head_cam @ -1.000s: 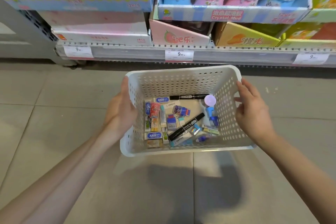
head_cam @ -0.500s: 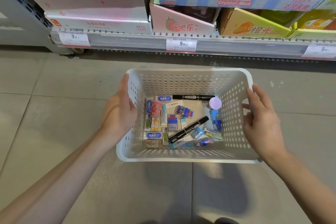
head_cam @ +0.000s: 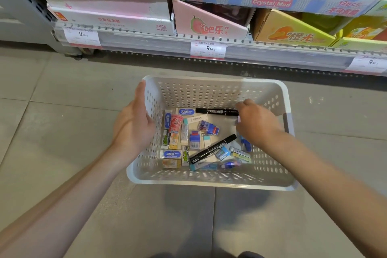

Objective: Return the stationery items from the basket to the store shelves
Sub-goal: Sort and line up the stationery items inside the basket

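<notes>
Grey floor tiles (head_cam: 52, 132) run up to a low store shelf (head_cam: 251, 48) stacked with boxed slime and toy packs above price tags (head_cam: 208, 48), and a white perforated basket (head_cam: 209, 182) sits low in front of it, seemingly on the floor, though its contact with the tiles cannot be confirmed. The left hand (head_cam: 134, 125) lies with fingers straight along the outside of the basket's left wall, touching it near the rim and steadying it. The right hand (head_cam: 256, 123) is down inside the basket at its right side, fingers curled over the end of one black marker (head_cam: 215, 111) that lies along the far wall; whether it pinches the marker, something under the palm, or nothing at all cannot be told, since the fingertips are hidden. A second black marker (head_cam: 212, 148) lies diagonally across the middle, and around it are many small packaged erasers (head_cam: 185, 111) and similar bits, including a blue-and-white packet (head_cam: 170, 154) near the front left and a pink one (head_cam: 174, 123) further back. Judging by how full the basket looks, the task is at its very beginning: nothing visible has gone to a shelf, the stock on this shelf is not stationery, and almost every item remains to be picked out and carried to its proper place.
</notes>
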Available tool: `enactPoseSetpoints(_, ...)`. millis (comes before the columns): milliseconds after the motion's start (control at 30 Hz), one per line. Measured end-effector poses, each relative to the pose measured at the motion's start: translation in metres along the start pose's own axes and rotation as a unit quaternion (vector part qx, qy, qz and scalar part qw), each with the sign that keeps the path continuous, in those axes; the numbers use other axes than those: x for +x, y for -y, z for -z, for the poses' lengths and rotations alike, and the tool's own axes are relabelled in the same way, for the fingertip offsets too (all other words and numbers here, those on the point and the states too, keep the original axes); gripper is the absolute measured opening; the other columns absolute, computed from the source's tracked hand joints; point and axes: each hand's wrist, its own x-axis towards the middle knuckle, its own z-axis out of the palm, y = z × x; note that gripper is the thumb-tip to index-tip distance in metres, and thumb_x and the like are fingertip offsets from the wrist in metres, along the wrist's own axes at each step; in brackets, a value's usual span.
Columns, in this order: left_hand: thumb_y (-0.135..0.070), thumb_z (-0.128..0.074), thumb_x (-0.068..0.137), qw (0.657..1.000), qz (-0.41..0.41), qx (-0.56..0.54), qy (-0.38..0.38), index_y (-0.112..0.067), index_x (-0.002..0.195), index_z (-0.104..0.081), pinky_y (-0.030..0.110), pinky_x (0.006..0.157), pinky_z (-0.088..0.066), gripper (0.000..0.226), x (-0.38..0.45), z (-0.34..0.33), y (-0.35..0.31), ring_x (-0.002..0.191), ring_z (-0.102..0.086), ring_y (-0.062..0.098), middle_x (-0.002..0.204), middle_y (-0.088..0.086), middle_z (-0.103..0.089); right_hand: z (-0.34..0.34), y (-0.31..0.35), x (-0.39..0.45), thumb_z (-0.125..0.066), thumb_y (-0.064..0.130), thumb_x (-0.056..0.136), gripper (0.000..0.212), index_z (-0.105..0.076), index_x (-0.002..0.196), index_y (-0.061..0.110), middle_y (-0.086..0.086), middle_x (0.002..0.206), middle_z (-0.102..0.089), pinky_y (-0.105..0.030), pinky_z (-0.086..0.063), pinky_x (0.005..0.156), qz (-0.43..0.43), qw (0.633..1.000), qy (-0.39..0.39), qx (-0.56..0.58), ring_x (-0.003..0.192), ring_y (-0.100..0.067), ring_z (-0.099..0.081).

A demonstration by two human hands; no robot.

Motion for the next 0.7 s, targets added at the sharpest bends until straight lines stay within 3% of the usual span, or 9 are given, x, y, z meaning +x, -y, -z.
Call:
enactPoseSetpoints(100,-0.005,-0.043,0.090,1.000,-0.002,0.001,-0.001,-0.022,0.149,-0.008,0.033,0.056,-0.036,0.071,-0.001,-0.001,0.001,0.073,-0.055,0.030,0.105,0.017,-0.058,-0.012,0.003,0.020,-0.051,0.004,0.089,0.042,-0.043,0.130,0.007,-0.012,0.124,-0.049,-0.039,-0.054,0.072,-0.009,0.993,0.072,-0.090,0.103,-0.034,-0.060)
enactPoseSetpoints(267,-0.004,-0.044,0.088,1.000,-0.008,0.012,-0.001,-0.022,0.149,-0.008,0.036,0.056,-0.040,0.073,0.003,-0.004,0.005,0.075,-0.057,0.037,0.099,0.018,-0.059,-0.020,-0.001,0.026,-0.053,0.005,0.090,0.035,-0.050,0.125,0.006,-0.013,0.124,-0.052,-0.041,-0.053,0.079,-0.021,0.989,0.096,-0.111,0.109,-0.035,-0.059)
enactPoseSetpoints(467,-0.004,-0.043,0.088,1.000,0.002,0.021,-0.006,-0.022,0.149,-0.008,0.036,0.061,-0.037,0.073,0.003,-0.003,0.004,0.077,-0.052,0.029,0.105,0.018,-0.059,-0.004,0.001,0.019,-0.054,0.010,0.089,0.026,-0.057,0.114,0.008,-0.010,0.111,-0.061,-0.032,-0.047,0.066,0.003,0.990,0.089,-0.113,0.098,-0.030,-0.062)
enactPoseSetpoints(567,-0.004,-0.043,0.088,1.000,-0.001,0.020,-0.006,-0.023,0.149,-0.007,0.035,0.062,-0.037,0.073,0.003,-0.004,0.004,0.078,-0.053,0.029,0.104,0.017,-0.060,0.005,0.002,0.010,-0.066,0.022,0.080,0.028,-0.058,0.103,0.008,-0.004,0.094,-0.062,-0.029,-0.048,0.064,0.023,0.976,0.201,-0.084,0.085,-0.025,-0.061)
enactPoseSetpoints(700,-0.005,-0.042,0.088,1.000,-0.001,0.022,-0.009,-0.024,0.149,-0.007,0.035,0.060,-0.037,0.073,0.004,-0.005,0.006,0.080,-0.057,0.034,0.100,0.017,-0.060,-0.003,0.005,0.001,-0.077,0.034,0.073,0.037,-0.060,0.093,0.008,-0.002,0.081,-0.058,-0.028,-0.045,0.069,0.055,0.934,0.346,-0.072,0.086,-0.026,-0.056)
